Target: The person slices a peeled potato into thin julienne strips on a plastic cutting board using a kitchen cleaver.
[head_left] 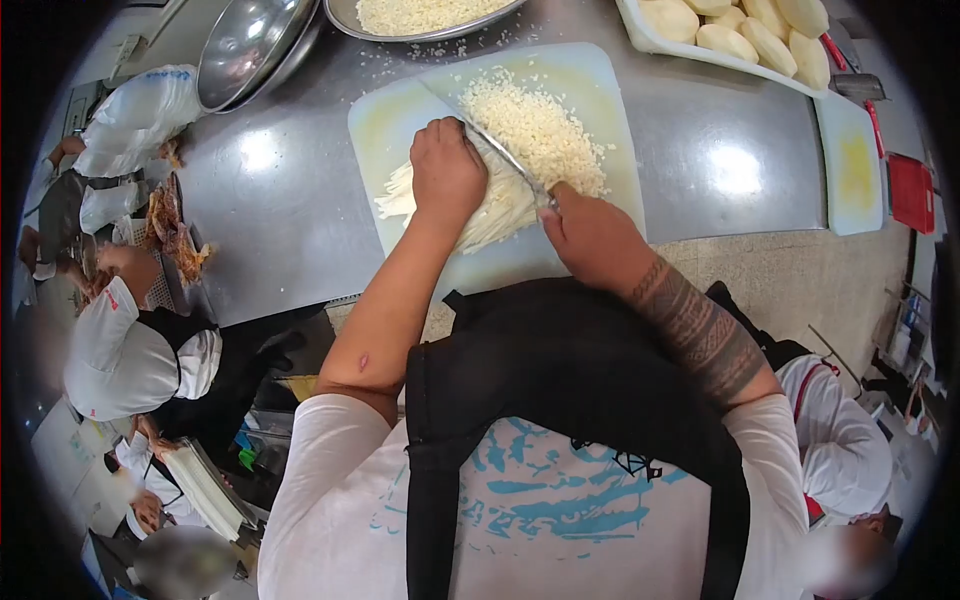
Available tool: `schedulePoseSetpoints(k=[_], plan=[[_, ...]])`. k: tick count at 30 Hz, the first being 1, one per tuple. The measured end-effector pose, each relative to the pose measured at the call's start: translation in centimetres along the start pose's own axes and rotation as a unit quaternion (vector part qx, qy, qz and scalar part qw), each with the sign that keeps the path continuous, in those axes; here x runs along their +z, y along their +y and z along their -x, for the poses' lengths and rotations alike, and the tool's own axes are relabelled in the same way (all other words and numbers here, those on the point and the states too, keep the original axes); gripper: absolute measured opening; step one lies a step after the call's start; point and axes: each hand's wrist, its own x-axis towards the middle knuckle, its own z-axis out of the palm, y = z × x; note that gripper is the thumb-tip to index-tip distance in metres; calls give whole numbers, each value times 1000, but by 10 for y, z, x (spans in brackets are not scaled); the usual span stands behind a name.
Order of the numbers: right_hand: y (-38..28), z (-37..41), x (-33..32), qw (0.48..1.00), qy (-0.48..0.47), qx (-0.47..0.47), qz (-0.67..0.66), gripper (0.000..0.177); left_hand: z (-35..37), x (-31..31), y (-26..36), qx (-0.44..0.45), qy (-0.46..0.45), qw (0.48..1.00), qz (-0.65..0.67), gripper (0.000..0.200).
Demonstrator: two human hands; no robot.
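Observation:
My right hand (597,238) is closed around the handle of a kitchen knife (503,152), whose blade points away to the upper left across the cutting board (610,90). Beside the blade, my left hand (447,170) presses down with curled fingers on a bundle of pale potato strips (500,218). Its fingertips are hidden. Finely diced potato (530,115) lies heaped on the blade's far right side. Some strips poke out to the left of my left hand.
Beyond the board stands a metal bowl (434,37) of diced pieces; stacked steel bowls (250,55) are left of it. A white tub (700,52) holds peeled potatoes. Another cutting board (850,165) lies right. Co-workers stand left (125,345) and right (840,430).

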Motion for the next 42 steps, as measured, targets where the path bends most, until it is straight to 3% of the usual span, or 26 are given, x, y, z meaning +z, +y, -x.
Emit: schedulePoseSetpoints(k=[3,7,9,12,18,21,28,31,33,36,39,41,42], plan=[[-23,24,-26,999,-36,35,-17,26,0,-1,-3,-8,-11,1000,-7,14],[-15,28,-11,997,-51,39,-52,26,-1,0,-2,-10,-4,1000,-3,15],[7,0,8,1000,-17,25,0,27,0,-2,1,-10,-2,1000,-4,15],[-23,28,-28,998,-46,30,-27,30,1,-1,-2,-9,-2,1000,-1,15],[-2,-5,4,999,-28,27,-15,30,0,1,-1,-11,6,1000,-6,13],[-28,29,-30,997,-52,38,-40,30,-2,-1,-2,-11,8,1000,12,12],[-16,13,-19,998,-41,26,-27,31,4,1,-3,-17,20,999,26,11],[-22,28,-26,991,-99,53,-67,32,-1,4,-8,-21,12,999,22,11],[9,6,19,998,-25,26,-50,31,4,5,-8,-13,5,1000,15,11],[13,-11,15,999,-10,-3,-35,31,1,1,-7,-31,2,999,6,9],[21,-10,-1,996,-54,-4,-70,34,-5,-4,-5,-46,17,998,47,12],[18,-3,-16,993,-58,12,-99,34,-2,-13,-7,-27,105,985,136,19],[15,1,-22,989,-61,30,-131,34,2,-19,-8,-32,107,985,135,19]])
